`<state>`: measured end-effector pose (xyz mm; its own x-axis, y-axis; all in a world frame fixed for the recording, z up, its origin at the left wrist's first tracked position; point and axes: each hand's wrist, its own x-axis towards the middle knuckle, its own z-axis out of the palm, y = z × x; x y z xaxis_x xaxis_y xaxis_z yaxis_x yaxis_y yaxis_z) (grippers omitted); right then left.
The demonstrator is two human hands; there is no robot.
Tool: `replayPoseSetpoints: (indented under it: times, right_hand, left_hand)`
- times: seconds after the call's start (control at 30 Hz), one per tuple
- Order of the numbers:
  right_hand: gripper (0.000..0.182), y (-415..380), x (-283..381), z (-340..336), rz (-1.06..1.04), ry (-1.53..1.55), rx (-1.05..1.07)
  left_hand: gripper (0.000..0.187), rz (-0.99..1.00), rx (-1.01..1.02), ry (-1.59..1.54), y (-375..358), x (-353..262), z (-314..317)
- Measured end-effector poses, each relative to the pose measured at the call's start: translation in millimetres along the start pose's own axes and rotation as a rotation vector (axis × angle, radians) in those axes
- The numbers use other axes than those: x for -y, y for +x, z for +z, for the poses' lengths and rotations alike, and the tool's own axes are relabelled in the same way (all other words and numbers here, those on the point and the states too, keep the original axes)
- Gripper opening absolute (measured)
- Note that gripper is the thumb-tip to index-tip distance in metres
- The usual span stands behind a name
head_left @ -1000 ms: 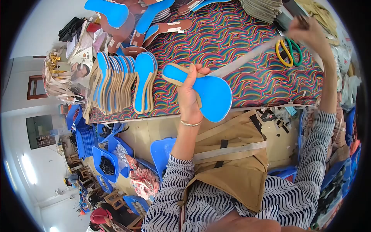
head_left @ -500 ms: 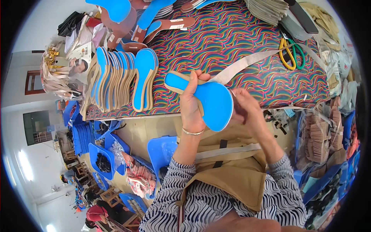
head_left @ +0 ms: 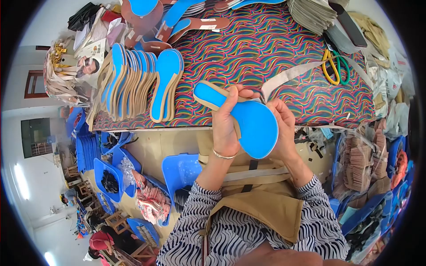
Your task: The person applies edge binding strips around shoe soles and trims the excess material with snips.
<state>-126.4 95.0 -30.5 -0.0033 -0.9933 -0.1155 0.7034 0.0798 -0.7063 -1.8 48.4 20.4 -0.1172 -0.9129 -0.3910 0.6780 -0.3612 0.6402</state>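
Observation:
A blue-topped insole (head_left: 254, 126) with a beige folded edge is in my left hand (head_left: 227, 126), closed around its narrow middle with the thumb on top. The fingers of my right hand (head_left: 284, 126) are closed at the right rim of the insole's broad end; part of them is hidden behind it. A pale fabric strip (head_left: 290, 77) runs from behind the insole, close to my right fingers, across the table to the scissors. To the left, a short stack of similar insoles (head_left: 167, 82) leans beside a longer row of insoles (head_left: 128, 84).
The table (head_left: 239, 48) has a colourful wavy-patterned cover. Yellow-and-green-handled scissors (head_left: 331, 66) lie at its right, below a grey stack of sole pieces (head_left: 312, 15). Brown and blue soles (head_left: 202, 25) lie at the back. Blue bins (head_left: 179, 170) stand below, and a person in red (head_left: 101, 241) is far off.
The insole and both hands have shifted slightly right and down. My right hand, earlier blurred beside the insole with a brownish piece visible behind it, now closes at the rim.

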Motion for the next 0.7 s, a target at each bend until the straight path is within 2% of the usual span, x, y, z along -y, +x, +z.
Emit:
replayPoseSetpoints:
  times: [0.07,0.1,0.17,0.2,0.23,0.27,0.3,0.33,0.37,0.43,0.47,0.53,0.57,0.63,0.7]
  right_hand:
    - [0.019,2,11,17,-0.010,0.047,-0.165]
    - [0.019,7,16,11,-0.007,0.046,-0.162]
    - [0.019,22,32,-10,0.215,0.203,0.107]
    - [0.022,27,44,-9,0.316,0.095,0.118]
    - [0.022,30,46,-7,0.317,0.093,0.117]
    - [0.022,32,46,-3,0.285,-0.126,0.160]
    - [0.023,34,46,-1,0.250,-0.344,0.204]
    - [0.021,35,43,-3,0.174,-0.373,0.251]
    - [0.021,32,45,-2,0.177,-0.372,0.250]
    - [0.018,27,52,2,0.307,-0.080,0.170]
    - [0.018,28,48,1,0.309,-0.082,0.171]
    - [0.017,29,36,-3,0.100,-0.224,0.102]
    - [0.017,29,38,-3,0.102,-0.221,0.101]
    - [0.018,27,52,1,-0.201,-0.960,0.282]
    - [0.016,25,58,6,-0.231,-1.023,0.292]
  left_hand:
    - [0.027,-0.006,0.023,-0.017,-1,0,0]
    - [0.025,0.049,0.043,0.055,-2,-1,2]
    - [0.024,0.102,0.062,0.124,-5,-1,5]
    - [0.022,0.138,0.089,0.134,-6,0,7]
    - [0.020,0.175,0.116,0.144,-6,0,8]
    - [0.020,0.174,0.114,0.142,-5,1,5]
    - [0.020,0.273,0.171,0.234,-3,2,1]
    - [0.020,0.373,0.227,0.327,-1,2,-1]
    - [0.020,0.371,0.224,0.327,0,1,-3]
    - [0.020,0.462,0.220,0.421,2,-2,-2]
    - [0.020,0.463,0.219,0.419,1,-4,2]
    - [0.018,0.335,0.253,0.310,-5,-9,11]
    - [0.018,0.334,0.250,0.313,-6,-10,11]
    - [0.015,0.350,0.220,0.415,-8,-11,11]
    - [0.015,0.380,0.234,0.386,-2,-5,8]
